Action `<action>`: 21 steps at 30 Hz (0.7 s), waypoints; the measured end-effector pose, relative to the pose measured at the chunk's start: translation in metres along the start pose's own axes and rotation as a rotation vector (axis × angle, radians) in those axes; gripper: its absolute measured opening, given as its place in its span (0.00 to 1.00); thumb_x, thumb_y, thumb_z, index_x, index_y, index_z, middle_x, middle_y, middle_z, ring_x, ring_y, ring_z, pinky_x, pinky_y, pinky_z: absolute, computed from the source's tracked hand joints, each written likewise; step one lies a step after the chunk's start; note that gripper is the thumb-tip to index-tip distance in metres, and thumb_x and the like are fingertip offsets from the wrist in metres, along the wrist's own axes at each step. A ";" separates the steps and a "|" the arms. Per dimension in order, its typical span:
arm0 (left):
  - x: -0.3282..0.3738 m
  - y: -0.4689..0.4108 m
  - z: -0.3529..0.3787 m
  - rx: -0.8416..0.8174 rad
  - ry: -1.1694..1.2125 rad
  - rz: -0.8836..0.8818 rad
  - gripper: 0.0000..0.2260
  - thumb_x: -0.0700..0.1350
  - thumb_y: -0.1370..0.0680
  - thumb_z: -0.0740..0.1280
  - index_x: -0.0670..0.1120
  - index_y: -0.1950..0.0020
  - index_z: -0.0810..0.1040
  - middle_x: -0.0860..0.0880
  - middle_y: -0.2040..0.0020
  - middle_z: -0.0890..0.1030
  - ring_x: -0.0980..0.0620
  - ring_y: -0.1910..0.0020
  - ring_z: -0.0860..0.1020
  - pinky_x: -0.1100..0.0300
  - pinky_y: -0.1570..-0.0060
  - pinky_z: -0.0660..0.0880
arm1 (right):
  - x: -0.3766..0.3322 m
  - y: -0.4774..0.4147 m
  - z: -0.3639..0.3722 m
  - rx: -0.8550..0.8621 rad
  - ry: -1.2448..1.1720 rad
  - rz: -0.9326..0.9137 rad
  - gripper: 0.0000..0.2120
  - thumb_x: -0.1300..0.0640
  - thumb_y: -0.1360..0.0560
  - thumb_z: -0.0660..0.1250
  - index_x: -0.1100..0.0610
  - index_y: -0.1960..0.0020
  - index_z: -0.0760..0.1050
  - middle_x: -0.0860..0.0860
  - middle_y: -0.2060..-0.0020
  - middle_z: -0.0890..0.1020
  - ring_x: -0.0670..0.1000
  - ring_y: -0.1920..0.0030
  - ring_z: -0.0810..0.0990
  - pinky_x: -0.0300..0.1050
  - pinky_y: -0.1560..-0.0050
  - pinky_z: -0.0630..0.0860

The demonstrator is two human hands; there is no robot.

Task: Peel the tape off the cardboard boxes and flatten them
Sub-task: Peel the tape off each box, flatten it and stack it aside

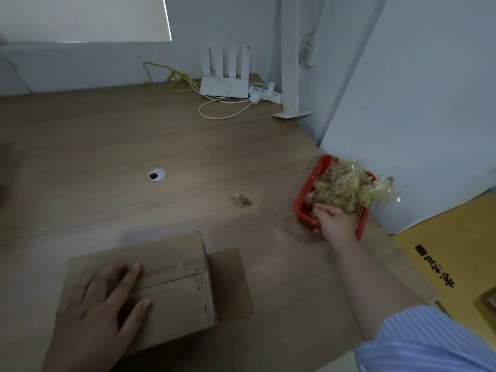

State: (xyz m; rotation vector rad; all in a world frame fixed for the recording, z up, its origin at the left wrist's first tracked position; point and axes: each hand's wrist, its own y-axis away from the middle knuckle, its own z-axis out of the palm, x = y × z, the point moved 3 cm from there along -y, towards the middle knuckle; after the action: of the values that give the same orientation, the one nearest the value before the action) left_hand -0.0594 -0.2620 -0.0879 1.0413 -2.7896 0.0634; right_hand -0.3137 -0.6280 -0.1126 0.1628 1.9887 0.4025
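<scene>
the brown cardboard box [166,285] lies at your near edge of the table [107,157], not flattened, its top face up. a dark seam runs across that top where two flaps meet. the strip along it looks bare and scuffed, with ragged paper near the right edge. at the right end one flap [230,283] is open and lies flat on the wood. your left hand [102,312] rests flat on the top's left part. beyond the box, a small crumpled wad of tape [241,200] sits alone. a yellowish heap of peeled tape [346,186] fills the red basket [308,183] at your right.
</scene>
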 end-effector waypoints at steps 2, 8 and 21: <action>-0.003 0.001 0.000 -0.005 0.029 0.011 0.34 0.71 0.26 0.46 0.54 0.32 0.74 0.48 0.35 0.74 0.43 0.38 0.71 0.49 0.39 0.63 | -0.004 0.019 0.019 -0.085 0.073 -0.066 0.12 0.58 0.23 0.65 0.56 0.41 0.78 0.49 0.59 0.82 0.51 0.59 0.82 0.51 0.53 0.80; -0.019 -0.002 -0.007 -0.020 0.217 0.115 0.25 0.60 0.28 0.57 0.52 0.37 0.78 0.54 0.34 0.74 0.47 0.36 0.72 0.49 0.38 0.70 | -0.001 0.121 0.108 -0.481 0.173 -0.273 0.10 0.55 0.24 0.68 0.51 0.43 0.78 0.49 0.53 0.83 0.47 0.52 0.82 0.45 0.48 0.79; -0.073 0.046 -0.026 0.103 0.913 -0.548 0.04 0.45 0.25 0.71 0.53 0.53 0.78 0.55 0.54 0.80 0.49 0.50 0.79 0.56 0.55 0.75 | 0.004 0.203 0.130 -0.367 0.237 -0.441 0.06 0.51 0.24 0.66 0.49 0.59 0.78 0.45 0.61 0.82 0.46 0.56 0.81 0.43 0.54 0.78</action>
State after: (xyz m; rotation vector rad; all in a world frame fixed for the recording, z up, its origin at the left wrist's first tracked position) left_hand -0.0316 -0.1771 -0.0739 1.3221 -1.6596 0.4776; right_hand -0.2122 -0.4100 -0.0950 -0.5681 2.0686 0.5052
